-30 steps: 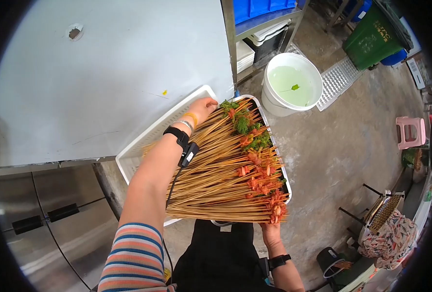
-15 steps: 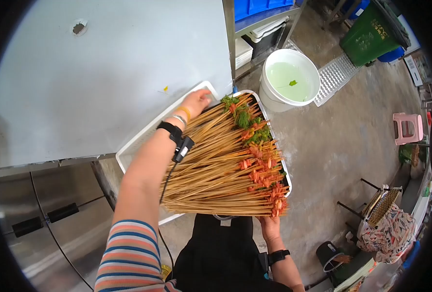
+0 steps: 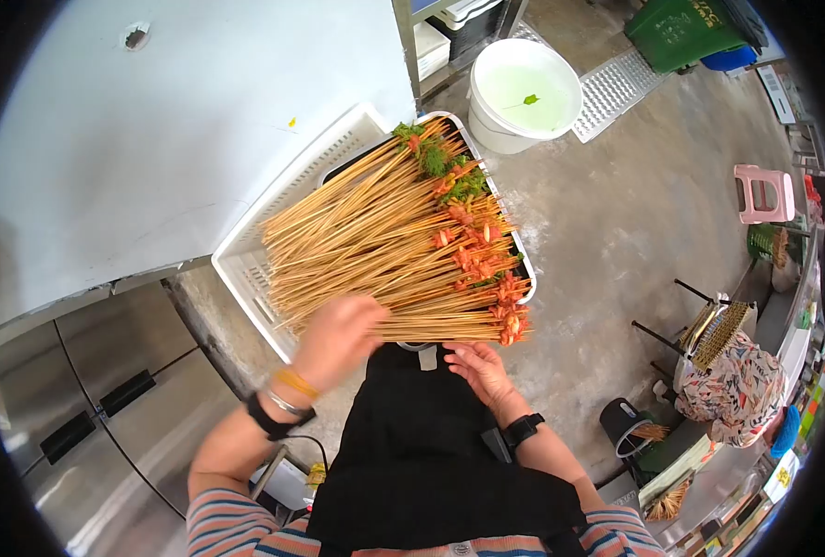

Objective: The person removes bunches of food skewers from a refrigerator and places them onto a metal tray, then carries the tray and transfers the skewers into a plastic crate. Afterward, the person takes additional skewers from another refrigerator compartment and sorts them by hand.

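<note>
Many bamboo skewers [image 3: 366,241] lie side by side in a white-rimmed tray [image 3: 522,265], their bare sticks pointing left. Threaded pieces of orange-red meat [image 3: 477,265] and green leafy herbs [image 3: 449,172] sit at their right ends. Under the tray is a white perforated basket [image 3: 245,251]. My left hand [image 3: 343,339], smeared by motion, is over the near-left stick ends; its fingers are unclear. At the near edge, my right hand [image 3: 482,371] has its fingers extended below the skewers, close to or touching the tray's edge, with nothing visible in them.
A grey-white tabletop [image 3: 152,167] lies left, above steel cabinet doors [image 3: 106,418]. A white bucket [image 3: 528,93] of cloudy liquid stands beyond the tray. A green bin [image 3: 682,32], pink stool [image 3: 765,195] and black bucket [image 3: 624,427] are to the right. A person [image 3: 733,390] is at far right.
My left hand has come back from the tray's far side to the near-left stick ends. My right hand shows more fully at the near edge. The view has shifted.
</note>
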`<state>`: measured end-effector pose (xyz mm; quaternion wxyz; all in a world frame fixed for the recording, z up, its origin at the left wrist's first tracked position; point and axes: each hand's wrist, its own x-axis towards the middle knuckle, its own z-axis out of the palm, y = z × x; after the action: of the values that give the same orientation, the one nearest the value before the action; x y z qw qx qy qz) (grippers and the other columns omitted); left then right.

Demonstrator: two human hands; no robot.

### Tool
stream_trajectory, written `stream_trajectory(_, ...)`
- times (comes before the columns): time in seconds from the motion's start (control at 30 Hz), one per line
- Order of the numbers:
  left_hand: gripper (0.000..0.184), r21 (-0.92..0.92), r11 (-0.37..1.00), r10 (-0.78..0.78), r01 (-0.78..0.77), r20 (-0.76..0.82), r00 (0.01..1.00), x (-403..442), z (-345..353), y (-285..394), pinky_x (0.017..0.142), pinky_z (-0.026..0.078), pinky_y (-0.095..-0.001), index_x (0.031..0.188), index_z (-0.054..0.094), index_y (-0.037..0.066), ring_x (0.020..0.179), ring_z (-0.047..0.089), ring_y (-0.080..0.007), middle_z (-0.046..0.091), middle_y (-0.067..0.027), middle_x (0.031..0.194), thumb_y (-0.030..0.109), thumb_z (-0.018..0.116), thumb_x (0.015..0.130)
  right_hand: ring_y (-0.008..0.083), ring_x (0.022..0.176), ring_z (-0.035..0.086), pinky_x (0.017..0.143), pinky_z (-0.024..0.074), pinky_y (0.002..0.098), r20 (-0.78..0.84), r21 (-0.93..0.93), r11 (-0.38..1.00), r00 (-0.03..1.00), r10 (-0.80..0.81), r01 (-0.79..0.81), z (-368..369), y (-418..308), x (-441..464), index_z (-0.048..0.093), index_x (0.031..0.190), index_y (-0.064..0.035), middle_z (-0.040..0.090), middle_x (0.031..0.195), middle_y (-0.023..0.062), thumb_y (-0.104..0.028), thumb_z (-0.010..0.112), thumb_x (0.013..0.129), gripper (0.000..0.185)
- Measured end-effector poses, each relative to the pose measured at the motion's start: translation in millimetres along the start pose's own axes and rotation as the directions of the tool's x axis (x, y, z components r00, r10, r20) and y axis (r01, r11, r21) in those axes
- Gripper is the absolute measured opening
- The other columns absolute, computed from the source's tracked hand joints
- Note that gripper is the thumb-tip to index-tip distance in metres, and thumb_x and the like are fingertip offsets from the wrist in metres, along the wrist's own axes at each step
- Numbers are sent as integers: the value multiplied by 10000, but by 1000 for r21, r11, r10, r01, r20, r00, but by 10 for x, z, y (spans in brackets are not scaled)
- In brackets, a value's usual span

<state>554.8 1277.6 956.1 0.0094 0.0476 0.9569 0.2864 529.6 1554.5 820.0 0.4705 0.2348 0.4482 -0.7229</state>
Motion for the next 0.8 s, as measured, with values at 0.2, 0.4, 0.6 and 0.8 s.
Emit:
stream_trajectory(0.2,436,189,982,14,-14,-3,1000,-182,1044,86,899,409,-382,1145,557,46,1062,505,-259,536,-77,1092,127,641,725,144,792,606,690,493,281,-135,199,980,990,41,-13,269,32,61,539,1026,-95,608,913,17,-234,696,824,292)
stream_trajectory(0.4,336,288,957,-21,46,-89,996,-158,1267,17,834,401,-362,1099,580,69,993,512,-219,540,-48,1043,127,566,769,87,628,526,574,454,247,-257,394,919,962,98,12,439,118,173,529,938,-187,568,800,-48,-200,732,792,250)
stream_trajectory(0.6,272,145,988,-27,50,-158,987,-204,1277,8,803,406,-373,1018,591,99,940,521,-231,548,-47,1011,97,584,745,76,660,521,584,436,240,-254,373,917,966,-45,141,545,85,-88,549,910,-169,579,800,-58,-142,710,804,195)
stream_trajectory(0.8,435,78,990,-97,115,-208,973,-52,1046,-19,801,408,-400,1084,555,99,936,524,-271,554,-65,1003,86,676,666,67,703,542,642,463,248,-131,147,934,942,-309,326,805,-307,89,572,942,-107,590,815,-44,-133,654,846,129)
